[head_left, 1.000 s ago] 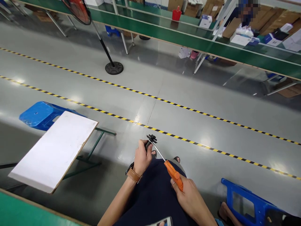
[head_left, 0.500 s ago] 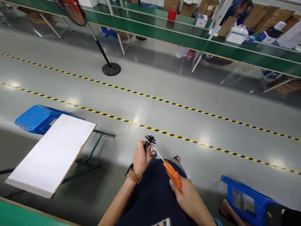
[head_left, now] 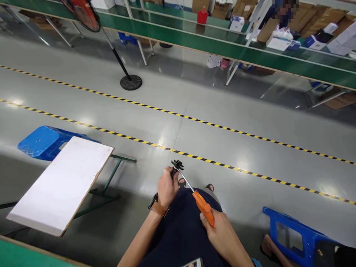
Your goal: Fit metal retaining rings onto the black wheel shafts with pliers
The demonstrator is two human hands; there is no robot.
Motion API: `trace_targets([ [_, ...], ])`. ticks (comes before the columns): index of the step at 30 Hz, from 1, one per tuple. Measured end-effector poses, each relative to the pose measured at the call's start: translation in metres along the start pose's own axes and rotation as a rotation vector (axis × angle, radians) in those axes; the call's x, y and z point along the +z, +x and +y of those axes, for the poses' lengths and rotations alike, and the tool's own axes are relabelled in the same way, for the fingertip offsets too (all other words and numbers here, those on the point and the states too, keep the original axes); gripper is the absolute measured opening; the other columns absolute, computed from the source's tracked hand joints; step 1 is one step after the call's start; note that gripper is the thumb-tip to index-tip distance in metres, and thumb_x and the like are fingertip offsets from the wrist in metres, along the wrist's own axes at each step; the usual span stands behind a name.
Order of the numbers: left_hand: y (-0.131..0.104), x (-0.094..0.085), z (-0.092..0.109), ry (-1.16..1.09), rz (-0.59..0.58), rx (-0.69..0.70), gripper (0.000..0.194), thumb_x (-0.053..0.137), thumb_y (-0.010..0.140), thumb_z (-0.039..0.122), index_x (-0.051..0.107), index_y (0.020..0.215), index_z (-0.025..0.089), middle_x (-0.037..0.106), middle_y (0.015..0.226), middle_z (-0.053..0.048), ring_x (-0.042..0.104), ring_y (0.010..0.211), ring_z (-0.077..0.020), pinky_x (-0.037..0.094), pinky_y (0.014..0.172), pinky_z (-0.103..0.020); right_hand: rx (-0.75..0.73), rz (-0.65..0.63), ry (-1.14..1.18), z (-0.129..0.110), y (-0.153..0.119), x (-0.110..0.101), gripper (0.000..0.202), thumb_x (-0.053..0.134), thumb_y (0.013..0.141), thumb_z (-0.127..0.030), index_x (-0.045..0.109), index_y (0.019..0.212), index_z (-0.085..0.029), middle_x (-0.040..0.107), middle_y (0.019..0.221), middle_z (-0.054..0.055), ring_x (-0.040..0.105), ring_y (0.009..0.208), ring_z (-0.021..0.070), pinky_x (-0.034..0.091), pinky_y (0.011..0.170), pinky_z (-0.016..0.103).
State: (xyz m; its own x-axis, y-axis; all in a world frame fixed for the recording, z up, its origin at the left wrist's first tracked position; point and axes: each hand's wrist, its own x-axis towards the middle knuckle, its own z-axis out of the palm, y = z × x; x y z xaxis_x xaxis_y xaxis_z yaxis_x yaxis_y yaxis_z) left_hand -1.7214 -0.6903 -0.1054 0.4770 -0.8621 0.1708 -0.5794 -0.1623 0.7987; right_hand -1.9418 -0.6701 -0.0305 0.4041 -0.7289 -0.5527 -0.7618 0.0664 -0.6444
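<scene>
In the middle of the head view my left hand [head_left: 168, 186] is closed round a small black part [head_left: 177, 165] with a ridged, disc-like top; its lower end is hidden in my fingers. My right hand [head_left: 218, 230] wraps the orange handle of a screwdriver [head_left: 204, 208]. The screwdriver's metal shaft points up and left, and its tip meets the black part just below the discs. Whether the tip sits in a screw is too small to tell. A brown-strapped watch [head_left: 158, 207] is on my left wrist.
A white board [head_left: 62, 185] on a green frame stands left, beside a blue stool [head_left: 41, 142]. Another blue stool [head_left: 292, 233] is at right, near a person's foot [head_left: 269, 246]. A pedestal fan [head_left: 130, 82] stands before the long green bench [head_left: 172, 40]; a co-worker [head_left: 280, 16] is behind it.
The view has shifted very slightly. Both hands, the black part and the screwdriver keep almost the same position.
</scene>
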Motion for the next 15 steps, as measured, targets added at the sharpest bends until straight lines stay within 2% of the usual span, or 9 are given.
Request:
trace_targets([
  [6, -0.001, 0.002, -0.005, -0.014, 0.011, -0.026, 0.012, 0.054, 0.092, 0.032, 0.049, 0.096, 0.022, 0.068, 0.091, -0.011, 0.070, 0.076, -0.0274, 0.050, 0.064, -0.036, -0.029, 0.048, -0.009, 0.003, 0.000, 0.006, 0.036, 0.042, 0.098, -0.044, 0.069, 0.100, -0.021, 0.070, 0.082, 0.006, 0.067, 0.078, 0.0228, 0.043, 0.069, 0.030],
  [9, 0.000, 0.005, -0.006, -0.082, 0.016, -0.100, 0.017, 0.057, 0.091, 0.036, 0.050, 0.096, 0.021, 0.067, 0.092, -0.011, 0.068, 0.079, -0.0269, 0.051, 0.067, -0.037, -0.049, 0.049, -0.008, 0.004, 0.006, 0.008, 0.034, 0.041, 0.099, -0.043, 0.067, 0.096, -0.021, 0.070, 0.081, 0.005, 0.065, 0.075, 0.0217, 0.043, 0.068, 0.030],
  [12, 0.003, 0.009, -0.008, -0.354, -0.005, -0.278, 0.029, 0.061, 0.090, 0.046, 0.050, 0.096, 0.021, 0.063, 0.086, -0.005, 0.062, 0.070, -0.0190, 0.048, 0.061, -0.030, -0.085, 0.053, -0.031, 0.003, 0.014, 0.008, 0.033, 0.039, 0.100, -0.043, 0.064, 0.089, -0.023, 0.068, 0.077, 0.003, 0.062, 0.070, 0.0206, 0.042, 0.065, 0.030],
  [15, 0.008, 0.013, -0.014, -0.835, -0.139, -0.564, 0.040, 0.064, 0.087, 0.057, 0.046, 0.088, 0.021, 0.055, 0.076, 0.002, 0.042, 0.049, -0.0069, 0.033, 0.045, -0.019, -0.151, 0.091, 0.020, 0.005, 0.015, 0.004, 0.033, 0.039, 0.101, -0.043, 0.066, 0.096, -0.024, 0.070, 0.082, 0.003, 0.064, 0.074, 0.0205, 0.044, 0.067, 0.030],
])
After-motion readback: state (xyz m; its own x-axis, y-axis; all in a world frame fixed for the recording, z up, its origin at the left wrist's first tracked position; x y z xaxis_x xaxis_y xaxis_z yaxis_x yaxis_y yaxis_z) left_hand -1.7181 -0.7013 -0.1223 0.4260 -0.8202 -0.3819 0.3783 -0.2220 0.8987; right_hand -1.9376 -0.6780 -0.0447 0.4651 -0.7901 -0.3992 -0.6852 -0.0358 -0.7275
